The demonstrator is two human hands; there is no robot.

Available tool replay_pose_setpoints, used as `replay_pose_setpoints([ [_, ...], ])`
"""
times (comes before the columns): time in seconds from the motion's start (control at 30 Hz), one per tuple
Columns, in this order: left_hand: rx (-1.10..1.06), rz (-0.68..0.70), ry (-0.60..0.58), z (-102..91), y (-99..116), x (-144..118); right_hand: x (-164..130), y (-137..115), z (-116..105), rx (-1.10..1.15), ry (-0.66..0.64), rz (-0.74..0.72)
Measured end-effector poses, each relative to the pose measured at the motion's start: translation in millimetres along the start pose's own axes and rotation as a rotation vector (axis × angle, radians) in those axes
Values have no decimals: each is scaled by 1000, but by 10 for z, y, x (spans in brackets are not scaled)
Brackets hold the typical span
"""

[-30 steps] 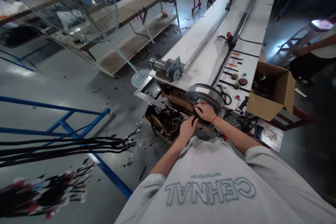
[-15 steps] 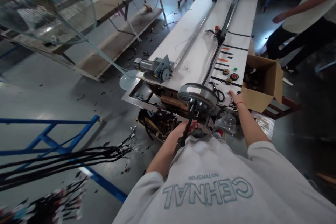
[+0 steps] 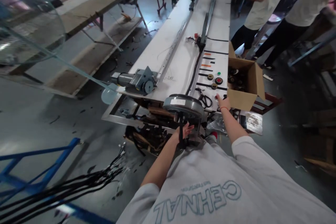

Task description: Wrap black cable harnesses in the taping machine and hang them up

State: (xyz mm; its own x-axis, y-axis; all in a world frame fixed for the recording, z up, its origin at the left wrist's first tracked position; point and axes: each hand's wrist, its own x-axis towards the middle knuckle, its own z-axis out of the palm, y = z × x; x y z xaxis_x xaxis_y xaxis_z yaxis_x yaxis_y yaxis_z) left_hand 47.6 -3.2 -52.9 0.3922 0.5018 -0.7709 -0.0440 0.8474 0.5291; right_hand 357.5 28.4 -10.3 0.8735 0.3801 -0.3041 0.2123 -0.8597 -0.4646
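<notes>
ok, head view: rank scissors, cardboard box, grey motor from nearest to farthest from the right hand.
From the right hand:
1. Scissors, just to its left on the white bench.
2. Cardboard box, off the bench's right edge; close to call with the scissors.
3. Grey motor, far left on the bench.

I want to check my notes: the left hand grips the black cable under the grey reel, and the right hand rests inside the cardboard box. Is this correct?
Not quite. The head view shows the right hand on the white bench by the control buttons, beside the cardboard box, not inside it. The left hand does grip the black cable under the grey reel.
</notes>
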Motion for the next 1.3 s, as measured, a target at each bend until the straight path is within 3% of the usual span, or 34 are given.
replay_pose_setpoints([
  [0.1,-123,-62,-32,-42,5,-155,23,-8,36,-27,38,3],
  [0.2,-173,15,-10,-41,10,-257,42,-8,84,-33,50,-2],
  [0.33,-80,95,80,-5,4,-267,55,4,116,-36,62,-7],
  [0.47,69,146,-4,-111,-133,-354,62,17,122,-17,78,-10],
  [0.53,225,245,8,-192,-243,-458,75,24,128,-2,79,-6],
  [0.63,446,464,150,-248,-350,-623,94,29,139,15,96,6],
  [0.77,558,588,260,-242,-297,-774,80,13,133,-1,110,8],
  [0.97,740,543,186,-511,-344,-930,49,-5,93,-15,111,-13],
  [1.07,781,471,257,-627,-490,-1017,41,-6,88,-9,97,-16],
  [1.17,751,467,330,-590,-556,-1100,21,-18,77,1,86,-18],
  [1.3,724,519,353,-419,-460,-1145,-16,-44,45,3,83,-6],
])
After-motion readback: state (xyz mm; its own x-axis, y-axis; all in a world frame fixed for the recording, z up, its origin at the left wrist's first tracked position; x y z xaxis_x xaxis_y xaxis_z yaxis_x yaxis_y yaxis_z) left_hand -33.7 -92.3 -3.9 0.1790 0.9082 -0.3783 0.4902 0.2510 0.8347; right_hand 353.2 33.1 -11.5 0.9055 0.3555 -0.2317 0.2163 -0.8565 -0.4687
